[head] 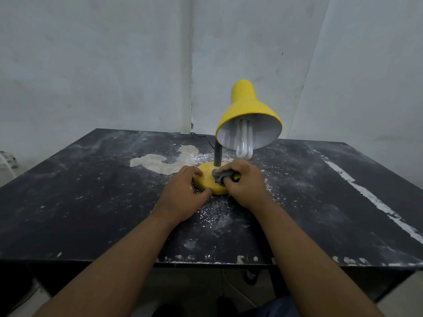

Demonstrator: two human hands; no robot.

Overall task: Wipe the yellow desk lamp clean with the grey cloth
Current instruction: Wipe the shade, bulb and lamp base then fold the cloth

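The yellow desk lamp stands in the middle of the black table, its shade tilted toward me with a white bulb showing inside. A grey flexible neck joins the shade to the round yellow base. My left hand grips the left rim of the base, thumb at the front and fingers on top. My right hand presses the bunched grey cloth onto the right top of the base; most of the cloth is hidden under my fingers.
The black table is worn, with white dust specks and a pale chipped patch behind the base. A black cord runs from the lamp to the back wall. A white scrape runs along the right side.
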